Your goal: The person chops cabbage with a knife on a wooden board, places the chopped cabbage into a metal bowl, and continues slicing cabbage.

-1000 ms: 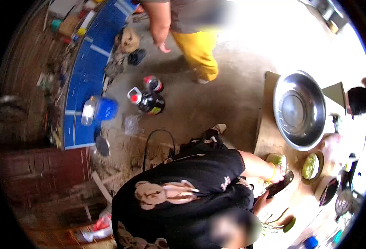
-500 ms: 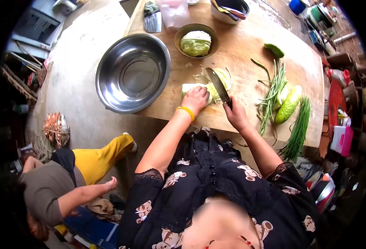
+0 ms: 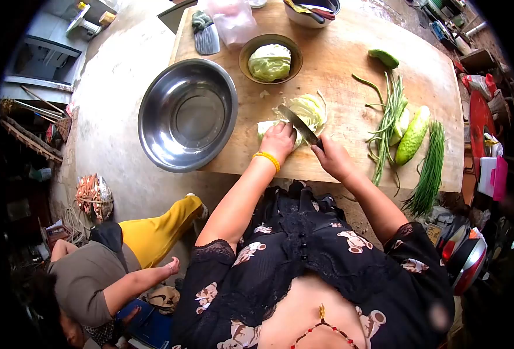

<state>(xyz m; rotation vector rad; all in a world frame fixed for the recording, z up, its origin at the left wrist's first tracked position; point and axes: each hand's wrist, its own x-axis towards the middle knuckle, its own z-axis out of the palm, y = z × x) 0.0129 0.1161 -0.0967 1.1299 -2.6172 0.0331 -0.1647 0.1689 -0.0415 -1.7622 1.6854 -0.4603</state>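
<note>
The wooden table [image 3: 341, 64] bears 1 steel basin [image 3: 199, 113]. Right of the basin, apart from it, lies the cut cabbage [image 3: 310, 110], crossed by the knife [image 3: 299, 125]. On the knife's far side from the basin, the right hand [image 3: 334, 158] grips the handle; on its basin side, the left hand [image 3: 280, 142] presses the cabbage, fingers together. Best: thin, even strokes, fingertips curled back; their tuck is unclear.

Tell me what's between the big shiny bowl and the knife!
In the head view, the left hand, on a piece of cabbage, is between them.
</note>
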